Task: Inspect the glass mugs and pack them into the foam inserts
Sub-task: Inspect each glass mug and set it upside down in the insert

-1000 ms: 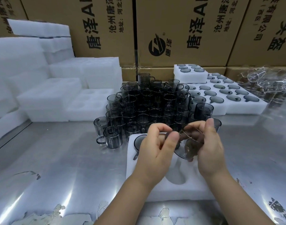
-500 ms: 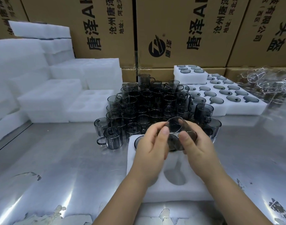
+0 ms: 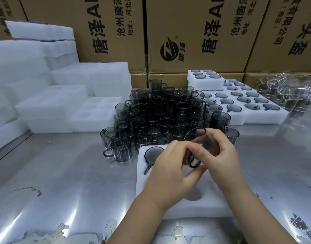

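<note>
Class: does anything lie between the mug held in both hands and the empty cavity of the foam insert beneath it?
Nothing visible does. The mug, gripped by the left hand and right hand, hangs above the foam insert, whose near cavity lies bare.

Smoky grey glass mugs (image 3: 161, 118), white foam inserts (image 3: 50, 106), brown black-printed cartons (image 3: 195, 32), silvery table (image 3: 63, 182)

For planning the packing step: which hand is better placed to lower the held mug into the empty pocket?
Probably right. The right hand wraps the mug above the foam insert; the left hand only pinches near its handle.
</note>
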